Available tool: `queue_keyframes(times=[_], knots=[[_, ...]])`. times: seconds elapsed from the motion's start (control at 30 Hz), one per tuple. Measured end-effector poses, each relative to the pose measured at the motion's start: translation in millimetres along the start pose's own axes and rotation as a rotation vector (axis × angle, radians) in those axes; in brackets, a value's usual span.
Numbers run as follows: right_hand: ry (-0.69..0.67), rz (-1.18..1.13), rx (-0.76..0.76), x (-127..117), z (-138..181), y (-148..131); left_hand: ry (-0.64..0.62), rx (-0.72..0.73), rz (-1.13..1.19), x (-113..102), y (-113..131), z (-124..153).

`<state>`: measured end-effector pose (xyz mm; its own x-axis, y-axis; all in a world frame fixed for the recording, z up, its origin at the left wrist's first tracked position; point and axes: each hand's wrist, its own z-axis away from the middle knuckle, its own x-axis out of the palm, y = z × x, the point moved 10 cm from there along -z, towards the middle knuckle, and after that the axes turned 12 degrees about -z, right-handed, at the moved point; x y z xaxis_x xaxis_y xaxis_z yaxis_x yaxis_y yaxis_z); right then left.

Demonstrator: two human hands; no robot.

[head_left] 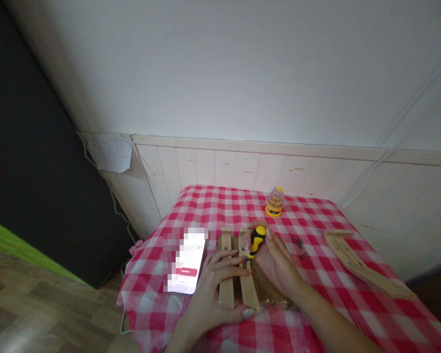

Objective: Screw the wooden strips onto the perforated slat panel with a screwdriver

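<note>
My right hand (275,260) is closed round a short yellow-and-black screwdriver (257,240), which leans with its tip down at the right-hand wooden slat (248,289). Beside it lies a second pale slat (226,291), roughly parallel. Both slats rest on a brown wooden board (270,289), partly covered by my hands. My left hand (215,289) reaches across the slats, fingers on top near the screwdriver tip and thumb at their near ends, gripping them. A dark screw hole or screw head shows on the left slat; the exact contact at the tip is too small to make out.
A lit phone (187,264) lies left of the board. Several screws (298,242) and curved wooden pieces (367,269) lie to the right. A clear-topped yellow bit holder (275,202) stands behind, on the checked tablecloth (220,201). The white wall (242,73) borders the table's far side.
</note>
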<state>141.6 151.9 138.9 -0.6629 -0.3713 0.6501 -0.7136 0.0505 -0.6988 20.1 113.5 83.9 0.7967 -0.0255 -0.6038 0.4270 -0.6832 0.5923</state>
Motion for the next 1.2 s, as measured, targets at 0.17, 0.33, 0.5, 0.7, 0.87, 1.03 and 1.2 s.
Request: queue_keyframes(times=[0.17, 0.33, 0.5, 0.7, 0.87, 1.03, 1.2], knots=[[-0.018, 0.078, -0.012, -3, 2, 0, 0.003, -0.014, 0.02, 0, 0, -1], [0.017, 0.232, -0.062, -15, 6, -4, 0.004, -0.037, -0.004, 3, -3, -2], [0.008, 0.295, -0.073, -18, 7, -3, -0.004, -0.009, 0.022, 1, -1, -2], [-0.006, 0.224, -0.076, -15, 5, -3, -0.026, -0.019, 0.02, 3, -4, -3], [0.01, 0.208, -0.078, -13, 2, -6, 0.023, -0.01, 0.032, 2, -6, 0], [0.045, 0.206, -0.076, -14, 1, -9, 0.002, -0.033, 0.022, 3, -6, -1], [0.074, 0.22, -0.081, -17, 0, -12, -0.015, -0.032, 0.053, 2, -1, -4]])
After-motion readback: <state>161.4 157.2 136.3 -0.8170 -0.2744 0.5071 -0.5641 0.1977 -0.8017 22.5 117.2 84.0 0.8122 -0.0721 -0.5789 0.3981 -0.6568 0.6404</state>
